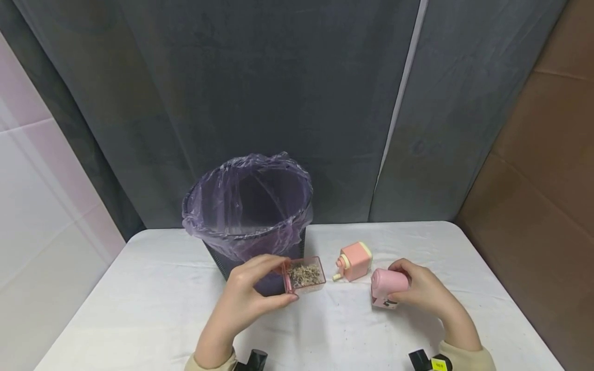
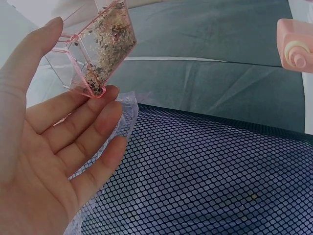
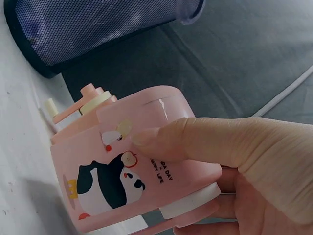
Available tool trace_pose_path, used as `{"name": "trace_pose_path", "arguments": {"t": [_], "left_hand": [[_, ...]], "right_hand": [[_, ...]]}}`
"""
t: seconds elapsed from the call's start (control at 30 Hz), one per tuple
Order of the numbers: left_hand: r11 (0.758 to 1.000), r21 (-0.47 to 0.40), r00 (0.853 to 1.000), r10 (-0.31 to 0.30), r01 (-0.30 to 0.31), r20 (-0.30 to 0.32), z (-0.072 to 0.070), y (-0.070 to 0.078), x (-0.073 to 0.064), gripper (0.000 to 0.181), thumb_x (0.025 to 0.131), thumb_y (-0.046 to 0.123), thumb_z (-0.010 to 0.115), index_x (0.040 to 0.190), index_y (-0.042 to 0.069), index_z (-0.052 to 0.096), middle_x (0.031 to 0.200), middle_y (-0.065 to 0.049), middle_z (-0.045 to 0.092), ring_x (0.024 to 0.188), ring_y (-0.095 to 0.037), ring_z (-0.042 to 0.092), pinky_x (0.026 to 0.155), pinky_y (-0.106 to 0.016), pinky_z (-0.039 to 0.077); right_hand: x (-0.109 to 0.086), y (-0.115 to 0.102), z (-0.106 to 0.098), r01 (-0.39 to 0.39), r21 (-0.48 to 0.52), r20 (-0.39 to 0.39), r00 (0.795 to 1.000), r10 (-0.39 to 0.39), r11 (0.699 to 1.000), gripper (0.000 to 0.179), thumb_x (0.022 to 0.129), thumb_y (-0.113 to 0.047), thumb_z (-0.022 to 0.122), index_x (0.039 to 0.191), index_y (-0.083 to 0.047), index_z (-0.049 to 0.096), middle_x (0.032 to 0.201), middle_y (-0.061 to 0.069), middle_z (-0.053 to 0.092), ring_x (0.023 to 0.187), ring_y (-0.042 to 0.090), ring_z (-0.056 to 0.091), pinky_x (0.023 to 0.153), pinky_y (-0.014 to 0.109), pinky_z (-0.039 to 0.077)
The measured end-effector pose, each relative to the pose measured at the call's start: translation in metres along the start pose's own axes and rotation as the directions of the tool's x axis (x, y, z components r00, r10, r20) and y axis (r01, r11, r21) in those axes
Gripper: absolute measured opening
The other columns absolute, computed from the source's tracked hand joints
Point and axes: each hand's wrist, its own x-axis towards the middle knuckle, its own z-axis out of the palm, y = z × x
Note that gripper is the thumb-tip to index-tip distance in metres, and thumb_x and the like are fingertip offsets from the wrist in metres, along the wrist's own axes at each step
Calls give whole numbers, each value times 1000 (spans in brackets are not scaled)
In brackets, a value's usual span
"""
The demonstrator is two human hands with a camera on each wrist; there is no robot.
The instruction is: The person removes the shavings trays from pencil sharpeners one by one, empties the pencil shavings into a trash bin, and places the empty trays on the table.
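Observation:
Between thumb and fingers, my left hand (image 1: 248,288) holds a clear pink shavings drawer (image 1: 304,274) just in front of the bin. Pencil shavings (image 2: 113,41) fill much of the drawer, seen through its wall in the left wrist view. My right hand (image 1: 424,288) grips a pink pencil sharpener (image 3: 122,171) with a panda picture on its side, the thumb pressed across that face. A peach sharpener (image 1: 357,262) with a cream crank stands on the table between the two hands, farther back. In the right wrist view, the pink sharpener partly covers it.
A mesh bin (image 2: 210,166) lined with a thin purple bag (image 1: 209,226) stands at the table's back left. The white-covered table (image 1: 139,309) meets a grey curtain (image 1: 278,77) behind. A brown panel (image 1: 533,206) rises along the right side, a pale wall (image 1: 46,206) on the left.

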Motion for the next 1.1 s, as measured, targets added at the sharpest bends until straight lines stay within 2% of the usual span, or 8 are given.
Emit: {"name": "trace_pose_path", "arguments": {"t": [0.3,0.73,0.9,1.1], "left_hand": [[1000,3,1000,1,-1,-18,-3,2,1,57,59,15,89,109,-1,68,103,-8,68,91,-23,64,89,-20,45],[999,-38,998,-29,27,-57,-11,8,-1,53,70,25,86,112,-1,66,104,-9,67,89,-19,63,87,-22,47],[999,-43,996,-36,33,-81,-17,11,-1,52,69,22,86,111,-2,66,102,-9,68,88,-18,62,86,-21,46],[998,2,992,-61,62,-113,-29,16,0,54,77,42,77,109,-1,67,101,-8,68,87,-16,63,88,-21,46]], "right_hand": [[5,3,5,-60,-39,23,998,60,997,54,61,-15,86,107,-5,61,92,3,63,79,17,55,70,35,48],[8,6,15,-154,-81,17,988,156,985,54,61,-15,87,108,-6,61,90,4,63,77,17,55,67,35,48],[7,7,15,-154,-79,22,988,156,985,56,61,-17,88,108,-6,60,90,4,62,77,17,55,67,35,47],[7,8,16,-141,-62,36,989,143,988,56,61,-16,89,107,-6,59,91,4,62,76,16,55,67,34,47]]}}
